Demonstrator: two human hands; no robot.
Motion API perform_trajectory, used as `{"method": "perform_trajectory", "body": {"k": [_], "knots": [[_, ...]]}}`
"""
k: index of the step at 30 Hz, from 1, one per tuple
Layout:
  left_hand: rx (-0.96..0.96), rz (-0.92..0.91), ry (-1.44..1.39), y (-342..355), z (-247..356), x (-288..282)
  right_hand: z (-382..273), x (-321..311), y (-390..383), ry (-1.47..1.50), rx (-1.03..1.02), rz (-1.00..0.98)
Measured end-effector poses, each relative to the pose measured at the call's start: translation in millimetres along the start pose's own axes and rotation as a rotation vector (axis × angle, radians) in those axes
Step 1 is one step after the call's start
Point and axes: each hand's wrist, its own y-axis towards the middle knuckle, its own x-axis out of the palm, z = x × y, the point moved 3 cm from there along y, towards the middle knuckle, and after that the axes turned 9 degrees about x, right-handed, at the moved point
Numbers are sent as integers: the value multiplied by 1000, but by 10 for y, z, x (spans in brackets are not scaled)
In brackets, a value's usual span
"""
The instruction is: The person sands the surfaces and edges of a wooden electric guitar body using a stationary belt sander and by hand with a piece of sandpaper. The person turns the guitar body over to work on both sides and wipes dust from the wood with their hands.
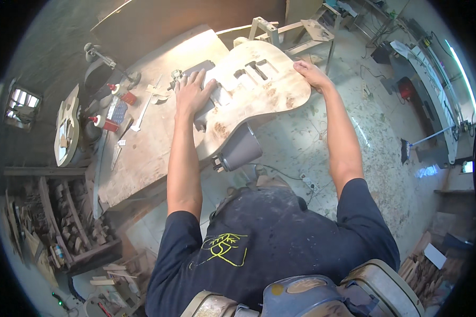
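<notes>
Surface (142,150) at ten o'clock; right hand (313,76) grips guitar body (251,103); left hand (192,96) lies spread. Uneven support could tip it.

Guitar body (255,96): pale, unpainted wood, dark burl patches, curved outline. Cutouts through upper face. Face up, broad rounded end rightward, jutting past edge of bench (135,166).
</notes>
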Motion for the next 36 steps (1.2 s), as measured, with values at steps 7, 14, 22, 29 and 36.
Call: {"method": "perform_trajectory", "body": {"k": [7,14,22,29,36], "knots": [[44,31,-84,510,278,194,-159,-512,117,-63,67,-24],[-74,57,-75,708,579,329,-265,-873,452,-134,182,-75],[-112,117,-83,633,633,363,-319,-879,466,-124,235,-119],[-96,122,-58,337,334,160,-347,-452,381,-180,168,-111],[-143,53,-66,-105,2,-101,-303,37,298,-258,-6,-43]]}}
